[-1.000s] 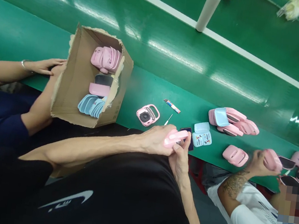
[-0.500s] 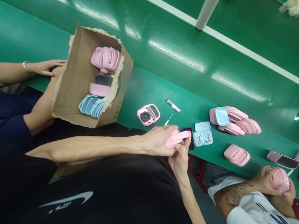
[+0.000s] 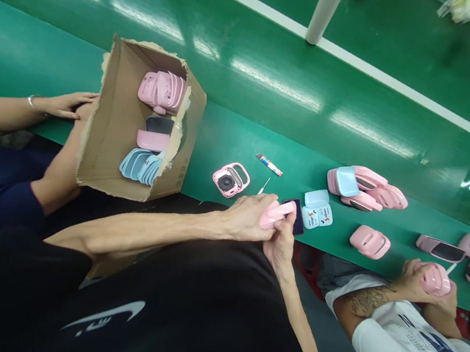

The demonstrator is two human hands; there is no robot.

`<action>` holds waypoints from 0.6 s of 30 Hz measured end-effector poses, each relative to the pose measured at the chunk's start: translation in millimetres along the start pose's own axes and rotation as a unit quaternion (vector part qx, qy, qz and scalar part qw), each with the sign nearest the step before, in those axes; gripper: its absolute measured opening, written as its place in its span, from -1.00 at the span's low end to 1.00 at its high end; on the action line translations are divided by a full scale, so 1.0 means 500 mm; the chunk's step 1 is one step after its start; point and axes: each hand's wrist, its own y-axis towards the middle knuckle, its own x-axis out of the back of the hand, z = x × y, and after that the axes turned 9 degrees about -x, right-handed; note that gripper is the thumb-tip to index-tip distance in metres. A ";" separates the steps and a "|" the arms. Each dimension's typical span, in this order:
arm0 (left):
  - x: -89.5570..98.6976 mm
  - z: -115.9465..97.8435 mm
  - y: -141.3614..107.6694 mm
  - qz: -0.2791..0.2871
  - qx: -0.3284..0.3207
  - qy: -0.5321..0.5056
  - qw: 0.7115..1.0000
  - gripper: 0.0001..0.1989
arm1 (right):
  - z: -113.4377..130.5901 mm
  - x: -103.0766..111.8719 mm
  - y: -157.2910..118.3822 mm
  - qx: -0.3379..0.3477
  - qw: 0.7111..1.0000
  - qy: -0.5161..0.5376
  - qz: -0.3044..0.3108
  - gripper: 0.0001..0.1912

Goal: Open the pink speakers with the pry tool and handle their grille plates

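A glossy pink plastic case (image 3: 273, 215) is held between both hands at the front edge of the green bench. My left hand (image 3: 249, 218) wraps round its near side. The fingers of my right hand (image 3: 282, 240) pinch its other end. Just beyond the hands lie a thin white tool (image 3: 264, 186) and a pink frame with a round black speaker (image 3: 226, 183). A dark flat object (image 3: 297, 218) lies partly behind my right hand, beside light blue printed covers (image 3: 319, 216).
A cardboard box (image 3: 184, 152) holding pink and blue covers stands at the left, near another person's hand (image 3: 66, 105). A cutter knife (image 3: 269, 165) and stacked pink cases (image 3: 390, 196) lie further back. A person at the right holds a pink case (image 3: 435, 279).
The whole view has shifted slightly, with bench objects appearing a little further left. Both hands keep their hold on the pink case, and a yellow-tipped object shows at the upper right.
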 end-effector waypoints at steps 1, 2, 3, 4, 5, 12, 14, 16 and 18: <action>0.001 0.002 0.002 0.001 0.003 0.002 1.000 -0.64 | 0.002 0.001 0.002 -0.006 1.000 0.003 0.004 -0.23; 0.003 0.003 0.003 0.003 0.003 -0.001 1.000 -0.64 | 0.005 0.002 0.003 -0.015 1.000 0.009 0.008 -0.24; 0.004 0.005 0.004 0.005 0.001 -0.006 1.000 -0.63 | 0.008 0.004 0.002 -0.024 1.000 0.015 0.012 -0.25; 0.005 0.007 0.005 0.010 0.000 -0.012 1.000 -0.64 | 0.011 0.006 0.000 -0.033 0.999 0.019 0.016 -0.26; 0.006 0.008 0.005 0.016 0.001 -0.017 1.000 -0.64 | 0.014 0.008 -0.004 -0.039 0.999 0.020 0.021 -0.27; 0.012 0.003 0.008 0.033 0.022 -0.023 0.999 -0.70 | 0.015 0.011 -0.023 -0.028 0.999 -0.012 0.034 -0.14; 0.015 0.001 0.008 0.036 0.023 -0.025 0.999 -0.69 | 0.013 0.006 -0.022 -0.028 0.999 -0.009 0.029 -0.14; 0.017 0.001 0.006 0.039 0.024 -0.026 0.999 -0.66 | 0.012 0.002 -0.020 -0.026 0.999 -0.012 0.024 -0.15; 0.018 0.002 0.003 0.041 0.024 -0.026 0.999 -0.65 | 0.010 -0.001 -0.018 -0.021 0.999 -0.019 0.020 -0.13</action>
